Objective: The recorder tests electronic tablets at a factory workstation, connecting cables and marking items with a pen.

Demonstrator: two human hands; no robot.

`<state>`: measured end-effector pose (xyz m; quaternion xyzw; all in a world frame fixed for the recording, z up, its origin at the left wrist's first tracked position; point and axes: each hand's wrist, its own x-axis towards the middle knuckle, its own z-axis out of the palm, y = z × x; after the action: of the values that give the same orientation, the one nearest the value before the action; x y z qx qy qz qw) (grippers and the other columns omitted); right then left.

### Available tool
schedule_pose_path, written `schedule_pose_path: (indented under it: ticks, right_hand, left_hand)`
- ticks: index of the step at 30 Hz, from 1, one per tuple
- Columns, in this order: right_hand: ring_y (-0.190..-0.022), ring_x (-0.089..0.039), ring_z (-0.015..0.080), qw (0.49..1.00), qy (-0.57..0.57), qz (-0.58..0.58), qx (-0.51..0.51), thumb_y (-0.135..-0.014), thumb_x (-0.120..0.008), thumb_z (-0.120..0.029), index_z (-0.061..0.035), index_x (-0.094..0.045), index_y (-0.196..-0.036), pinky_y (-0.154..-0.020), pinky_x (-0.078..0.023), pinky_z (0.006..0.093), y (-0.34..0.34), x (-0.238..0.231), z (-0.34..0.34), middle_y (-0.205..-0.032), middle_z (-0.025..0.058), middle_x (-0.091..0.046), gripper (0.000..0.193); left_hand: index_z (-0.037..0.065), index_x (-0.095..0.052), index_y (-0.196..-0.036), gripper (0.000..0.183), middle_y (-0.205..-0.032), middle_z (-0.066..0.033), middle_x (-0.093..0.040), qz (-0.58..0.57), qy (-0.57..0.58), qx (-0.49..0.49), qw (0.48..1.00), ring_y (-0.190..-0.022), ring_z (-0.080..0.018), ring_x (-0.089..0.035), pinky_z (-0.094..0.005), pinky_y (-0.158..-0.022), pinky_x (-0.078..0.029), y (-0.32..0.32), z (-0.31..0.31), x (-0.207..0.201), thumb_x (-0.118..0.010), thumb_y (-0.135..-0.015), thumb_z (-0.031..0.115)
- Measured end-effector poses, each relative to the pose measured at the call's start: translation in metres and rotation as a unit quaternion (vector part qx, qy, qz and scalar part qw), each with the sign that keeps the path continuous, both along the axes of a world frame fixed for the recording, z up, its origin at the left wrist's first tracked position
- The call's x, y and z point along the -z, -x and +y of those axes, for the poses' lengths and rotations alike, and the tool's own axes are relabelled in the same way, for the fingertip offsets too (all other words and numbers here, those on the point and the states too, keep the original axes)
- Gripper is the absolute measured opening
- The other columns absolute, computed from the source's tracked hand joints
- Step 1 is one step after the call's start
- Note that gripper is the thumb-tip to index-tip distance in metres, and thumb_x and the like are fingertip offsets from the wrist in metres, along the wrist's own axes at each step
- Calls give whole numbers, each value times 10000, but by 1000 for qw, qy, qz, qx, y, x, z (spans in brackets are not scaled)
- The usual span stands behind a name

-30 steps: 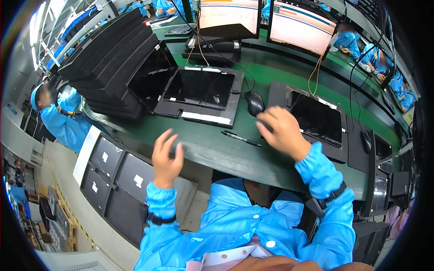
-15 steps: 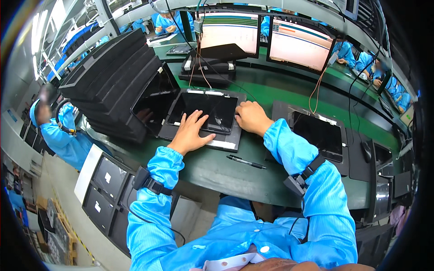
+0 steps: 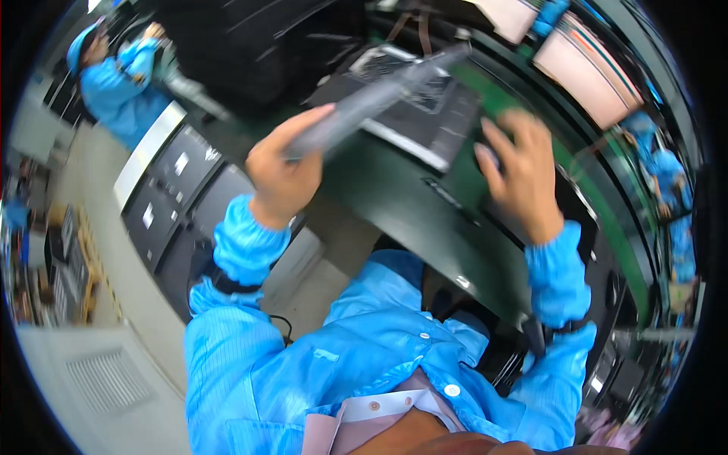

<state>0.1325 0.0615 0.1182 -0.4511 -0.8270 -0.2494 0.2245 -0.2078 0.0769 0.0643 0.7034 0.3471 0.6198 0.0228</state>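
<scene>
My left hand [image 3: 288, 171] is closed on one end of a tablet [image 3: 364, 102], raised off the bench and seen nearly edge-on, smeared by motion. Below and behind it lies the black tray [image 3: 444, 129] with a pale front edge; the recess where a tablet lay now shows a patterned dark surface. Over the bench to the right of the tray hovers my right hand [image 3: 523, 171], fingers apart and blurred, nothing seen in it. A dark pen [image 3: 451, 201] lies on the green bench top between the tray and my right hand.
A tall stack of black trays [image 3: 227, 45] stands at the far left. On the right, a lit monitor [image 3: 588, 68] stands behind the bench. Left of my legs is a rack of dark panels [image 3: 182, 167]. A person in blue [image 3: 114, 83] is at the upper left.
My left hand has lifted the tablet out of the tray and tilted it up to the left. My right hand has left the tray's right side and opened. The whole view has swung round.
</scene>
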Motion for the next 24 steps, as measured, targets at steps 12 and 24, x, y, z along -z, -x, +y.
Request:
schedule_pose_path:
  ticks: [12, 24]
  right_hand:
    - [-644, -598, 185, 924, 325, 196, -38, -939, -691, -117, 6, -662, -996, -576, -454, 307, 61, 61, -65, -755, 70, -615, 139]
    - [-696, -615, 88, 641, 596, 424, -232, -965, -614, -168, 16, -680, -1019, -612, -468, 253, 379, 177, -2, -800, 44, -685, 203]
  left_hand:
    - [-56, -597, -1216, 348, -1078, -157, -707, -541, 459, -108, 696, -893, -220, -719, -343, -794, -603, 315, -244, 118, -657, -989, 201]
    - [-62, -426, -1453, 627, -1524, -281, -397, -153, 380, -448, 794, -1405, -348, -442, -407, -1137, -391, 292, -227, 164, -696, -901, 62]
